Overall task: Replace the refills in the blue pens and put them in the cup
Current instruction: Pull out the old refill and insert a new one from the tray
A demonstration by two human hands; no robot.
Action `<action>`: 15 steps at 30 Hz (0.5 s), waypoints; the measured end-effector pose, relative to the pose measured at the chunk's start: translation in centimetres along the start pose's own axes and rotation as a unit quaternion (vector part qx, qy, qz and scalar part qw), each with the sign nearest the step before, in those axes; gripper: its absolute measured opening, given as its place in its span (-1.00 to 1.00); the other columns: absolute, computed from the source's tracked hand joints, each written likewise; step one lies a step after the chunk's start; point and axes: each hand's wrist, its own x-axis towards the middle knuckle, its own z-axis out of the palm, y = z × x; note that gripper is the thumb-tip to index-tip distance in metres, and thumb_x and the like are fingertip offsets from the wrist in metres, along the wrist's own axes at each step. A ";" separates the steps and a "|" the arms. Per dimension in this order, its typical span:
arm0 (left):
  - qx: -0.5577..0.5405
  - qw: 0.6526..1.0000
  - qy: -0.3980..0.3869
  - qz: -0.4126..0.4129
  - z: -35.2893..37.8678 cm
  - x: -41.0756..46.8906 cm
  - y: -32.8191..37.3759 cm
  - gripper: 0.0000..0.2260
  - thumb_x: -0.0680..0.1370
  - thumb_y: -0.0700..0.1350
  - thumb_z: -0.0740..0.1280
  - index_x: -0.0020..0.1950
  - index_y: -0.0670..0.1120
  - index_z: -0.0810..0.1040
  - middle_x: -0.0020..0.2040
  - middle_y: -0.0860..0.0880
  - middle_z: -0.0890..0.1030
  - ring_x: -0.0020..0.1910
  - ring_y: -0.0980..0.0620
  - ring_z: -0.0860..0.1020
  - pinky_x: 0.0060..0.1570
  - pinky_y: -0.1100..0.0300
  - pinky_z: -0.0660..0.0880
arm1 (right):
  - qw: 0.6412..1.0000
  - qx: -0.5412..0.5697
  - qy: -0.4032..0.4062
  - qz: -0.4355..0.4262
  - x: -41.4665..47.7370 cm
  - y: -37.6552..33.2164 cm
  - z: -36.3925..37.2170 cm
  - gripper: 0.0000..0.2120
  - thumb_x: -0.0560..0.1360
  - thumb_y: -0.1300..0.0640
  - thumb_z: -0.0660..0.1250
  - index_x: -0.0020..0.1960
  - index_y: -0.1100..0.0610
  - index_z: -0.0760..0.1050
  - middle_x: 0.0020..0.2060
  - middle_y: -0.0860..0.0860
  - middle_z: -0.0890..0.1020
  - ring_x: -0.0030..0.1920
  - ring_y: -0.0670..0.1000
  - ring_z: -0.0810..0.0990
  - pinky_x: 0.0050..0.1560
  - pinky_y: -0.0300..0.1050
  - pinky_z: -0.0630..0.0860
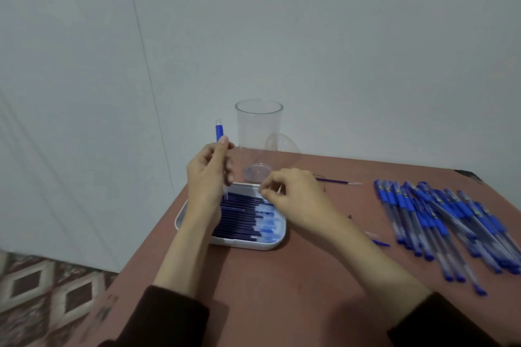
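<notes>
Pen with clear barrel and blue cap point(219, 131) stands upright in the gripping left hand point(208, 177) above a white tray point(245, 245) of dark blue refills point(239, 214); right hand point(294, 196) pinches a thin pale piece point(279, 189). Clear plastic cup point(259, 132) stands just behind.

Brown table point(282, 290): white tray point(245, 245), clear cup point(259, 132), blue pen pile point(451, 222), loose refill point(335, 181).

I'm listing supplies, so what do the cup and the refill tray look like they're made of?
The cup looks like clear, glossy plastic, possibly glass: the background shows straight through it. The tray seems smooth white moulded plastic, going by its rounded corners and even colour.
</notes>
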 end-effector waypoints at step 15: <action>-0.020 0.999 -0.018 -0.033 0.3 0.5 -0.6 -0.79 0.57 -0.04 0.29 -0.11 -0.16 0.58 -0.47 0.04 0.36 -0.56 0.15 0.27 -0.55 0.38 0.26 | 0.972 -0.167 -0.160 -0.044 3.4 -0.9 2.4 -0.70 0.53 -0.10 0.31 0.20 -0.02 0.57 0.04 -0.04 0.59 0.09 0.01 0.55 -0.12 -0.14 0.33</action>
